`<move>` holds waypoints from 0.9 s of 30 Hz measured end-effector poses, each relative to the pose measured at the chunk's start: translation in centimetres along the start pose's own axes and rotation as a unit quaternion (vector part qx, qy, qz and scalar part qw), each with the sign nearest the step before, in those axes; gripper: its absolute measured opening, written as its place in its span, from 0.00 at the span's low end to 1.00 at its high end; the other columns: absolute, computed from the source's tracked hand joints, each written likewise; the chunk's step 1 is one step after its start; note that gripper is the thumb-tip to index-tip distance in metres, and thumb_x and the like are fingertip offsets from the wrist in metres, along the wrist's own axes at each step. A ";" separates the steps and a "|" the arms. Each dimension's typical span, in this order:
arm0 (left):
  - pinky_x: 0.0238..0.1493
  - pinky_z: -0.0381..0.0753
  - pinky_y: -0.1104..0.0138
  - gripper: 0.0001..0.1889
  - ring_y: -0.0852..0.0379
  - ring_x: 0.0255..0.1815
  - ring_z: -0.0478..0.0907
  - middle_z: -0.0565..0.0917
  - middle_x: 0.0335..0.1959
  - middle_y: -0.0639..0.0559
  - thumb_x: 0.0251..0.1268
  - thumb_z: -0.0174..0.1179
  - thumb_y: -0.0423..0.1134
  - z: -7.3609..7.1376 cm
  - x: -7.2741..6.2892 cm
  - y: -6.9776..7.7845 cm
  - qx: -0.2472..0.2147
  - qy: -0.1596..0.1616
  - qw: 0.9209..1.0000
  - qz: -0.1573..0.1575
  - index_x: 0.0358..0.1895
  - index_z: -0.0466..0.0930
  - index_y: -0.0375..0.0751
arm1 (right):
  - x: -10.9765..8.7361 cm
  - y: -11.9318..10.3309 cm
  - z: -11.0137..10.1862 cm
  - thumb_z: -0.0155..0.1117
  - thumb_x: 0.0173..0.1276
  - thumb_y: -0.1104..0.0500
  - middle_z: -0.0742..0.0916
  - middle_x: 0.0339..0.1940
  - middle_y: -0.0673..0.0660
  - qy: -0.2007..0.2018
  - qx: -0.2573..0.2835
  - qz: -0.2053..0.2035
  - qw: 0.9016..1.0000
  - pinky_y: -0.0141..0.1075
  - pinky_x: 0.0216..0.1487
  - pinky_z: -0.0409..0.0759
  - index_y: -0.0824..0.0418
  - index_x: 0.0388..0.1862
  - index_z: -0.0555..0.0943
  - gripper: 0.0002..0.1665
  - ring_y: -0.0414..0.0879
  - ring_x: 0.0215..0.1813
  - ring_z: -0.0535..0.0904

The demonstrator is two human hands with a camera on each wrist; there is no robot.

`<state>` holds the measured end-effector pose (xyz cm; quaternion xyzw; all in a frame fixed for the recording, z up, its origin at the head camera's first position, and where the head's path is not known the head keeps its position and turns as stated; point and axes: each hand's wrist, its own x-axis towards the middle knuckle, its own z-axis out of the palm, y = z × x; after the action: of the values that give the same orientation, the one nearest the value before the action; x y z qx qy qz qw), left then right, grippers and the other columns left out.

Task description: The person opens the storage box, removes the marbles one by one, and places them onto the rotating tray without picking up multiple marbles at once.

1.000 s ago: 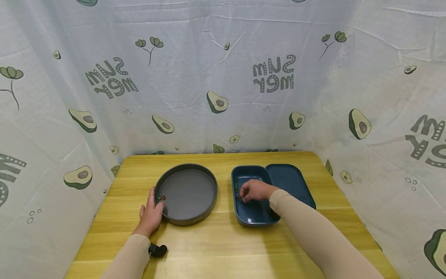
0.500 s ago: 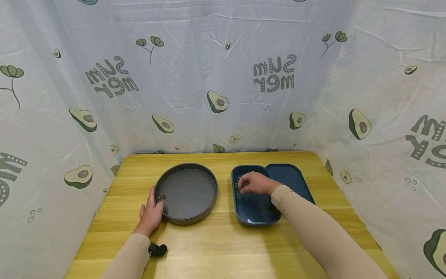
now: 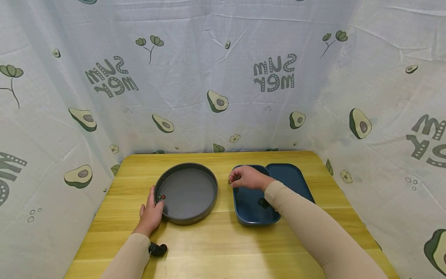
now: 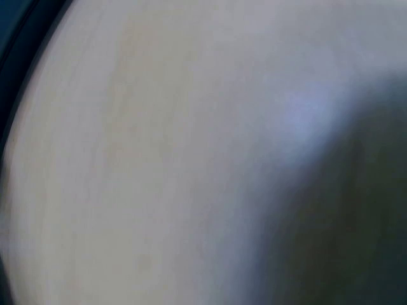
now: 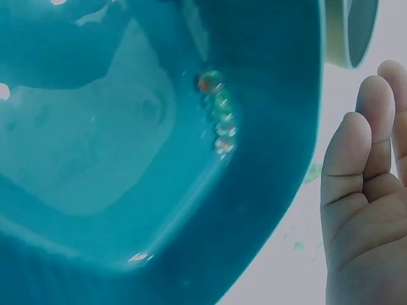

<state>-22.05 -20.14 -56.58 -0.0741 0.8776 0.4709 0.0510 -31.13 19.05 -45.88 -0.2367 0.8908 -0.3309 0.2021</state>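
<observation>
My left hand holds the near-left side of a round grey cake pan, thumb over the rim and fingers along the outer wall. Inside that pan, near the thumb, lie a green marble and a red marble. My right hand is over the left rim of a blue rectangular box, pinching a small marble at its fingertips. The right wrist view shows several glass marbles in a row along the box's inner edge, and some right-hand fingers.
Behind the right forearm lies a flat blue lid, beside the box. A black wrist camera sits at the left wrist. A printed curtain hangs around the wooden table. The left wrist view is mostly blur.
My right hand has risen from inside the blue box and shifted left and away to its left rim, carrying a marble. My left hand and the pan have stayed in place.
</observation>
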 end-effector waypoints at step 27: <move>0.82 0.19 0.35 0.40 0.32 0.88 0.43 0.43 0.88 0.35 0.82 0.39 0.42 0.0 -0.1 0.3 0.003 0.003 1.000 -0.001 0.88 0.28 0.45 | 2.9 -3.7 3.1 0.72 0.73 0.59 0.91 0.45 0.49 0.008 0.019 -0.031 0.999 0.38 0.48 0.83 0.55 0.46 0.89 0.06 0.44 0.50 0.84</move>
<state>-22.02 -20.00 -56.33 -0.0764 0.8790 0.4682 0.0486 -30.85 13.43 -46.09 -0.2575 0.8785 -0.3551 0.1894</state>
